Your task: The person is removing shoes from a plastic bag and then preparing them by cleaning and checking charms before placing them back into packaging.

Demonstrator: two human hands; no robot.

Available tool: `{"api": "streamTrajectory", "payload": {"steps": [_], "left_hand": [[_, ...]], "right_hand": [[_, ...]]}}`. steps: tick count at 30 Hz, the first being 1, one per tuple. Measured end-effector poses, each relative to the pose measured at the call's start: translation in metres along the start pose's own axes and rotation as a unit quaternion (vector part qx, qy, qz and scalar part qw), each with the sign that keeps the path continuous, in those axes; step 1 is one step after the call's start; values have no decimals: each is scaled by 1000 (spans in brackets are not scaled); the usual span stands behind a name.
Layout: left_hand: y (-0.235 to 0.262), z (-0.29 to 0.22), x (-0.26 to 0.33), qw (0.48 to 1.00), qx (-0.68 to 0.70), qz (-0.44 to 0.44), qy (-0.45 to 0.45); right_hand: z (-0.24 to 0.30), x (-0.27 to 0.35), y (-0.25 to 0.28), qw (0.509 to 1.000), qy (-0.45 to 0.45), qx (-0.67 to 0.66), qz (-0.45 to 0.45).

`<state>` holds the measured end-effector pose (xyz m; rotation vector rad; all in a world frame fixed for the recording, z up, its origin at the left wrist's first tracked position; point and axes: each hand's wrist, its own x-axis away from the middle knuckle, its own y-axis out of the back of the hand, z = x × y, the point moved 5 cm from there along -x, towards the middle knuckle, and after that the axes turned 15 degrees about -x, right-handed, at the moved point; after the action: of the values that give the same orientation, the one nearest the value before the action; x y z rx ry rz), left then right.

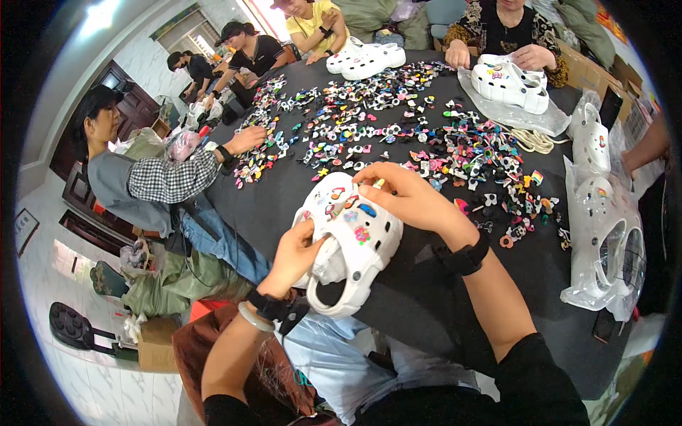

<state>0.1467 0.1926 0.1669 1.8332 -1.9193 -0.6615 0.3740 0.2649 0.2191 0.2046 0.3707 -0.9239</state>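
Note:
In front of me is a white foam clog (386, 248) with vent holes and a heel strap, tilted above the black-covered table. Colourful shoe charms, among them a blue one (367, 210) and a pink flower (362, 235), sit in its upper. My left hand (295, 255) grips the clog's side near the opening, thumb on top. Bent over the toe end, my right hand (408, 197) has its thumb and fingers closed on the upper. A bit of yellow shows beneath these fingers; its kind is hidden. More white at the left may be a second clog.
Loose charms (341, 135) cover much of the black table (426, 284). Bagged white clogs (604, 234) lie along the right edge, near a coil of cord (533, 140). Other white clogs (366, 60) stand at the far side. Several people work around the table, one reaching in from the left.

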Motion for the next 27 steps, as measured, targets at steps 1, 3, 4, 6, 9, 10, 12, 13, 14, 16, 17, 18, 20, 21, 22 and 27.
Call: {"api": "streamTrajectory", "payload": {"steps": [1, 3, 4, 6, 9, 10, 12, 13, 14, 16, 17, 18, 20, 21, 22, 27], "left_hand": [[4, -3, 1, 999, -16, 25, 11], [22, 1, 2, 996, -85, 33, -11], [30, -4, 2, 985, -164, 43, -26], [41, -15, 9, 988, -133, 81, -12], [53, -30, 1, 980, -142, 109, -88], [57, -35, -4, 963, -191, 141, -128], [62, -46, -11, 905, -295, 202, -230], [65, -46, -16, 906, -295, 201, -229], [65, -42, -19, 900, -300, 231, -217], [65, -37, -27, 894, -302, 262, -204], [64, -35, -32, 891, -307, 267, -202], [63, -33, -35, 888, -312, 272, -202], [65, -26, -39, 900, -294, 273, -169], [65, -18, -41, 915, -240, 300, -121], [65, -10, -41, 925, -185, 325, -73], [68, -5, -39, 934, -197, 281, -99]], "right_hand": [[1, 2, 8, 1000, -2, 15, 1], [7, 2, 20, 999, 6, 53, -6], [6, 2, 25, 998, 0, 57, -21], [9, 2, 33, 998, -26, 34, -43], [7, 4, 40, 996, -30, 64, -51], [4, 4, 39, 996, -30, 63, -50], [-6, 5, 35, 995, -31, 91, -36], [-9, 6, 33, 995, -21, 98, -23], [-11, 7, 32, 995, -21, 98, -21], [-19, 8, 24, 986, -55, 149, 48], [-24, 8, 18, 980, -71, 164, 83], [-28, 8, 16, 980, -73, 165, 85], [-34, 10, 5, 971, -61, 191, 133], [-36, 10, 0, 967, -75, 192, 148], [-36, 10, -5, 966, -75, 193, 152], [-42, 15, -25, 963, -40, 207, 169]]}}
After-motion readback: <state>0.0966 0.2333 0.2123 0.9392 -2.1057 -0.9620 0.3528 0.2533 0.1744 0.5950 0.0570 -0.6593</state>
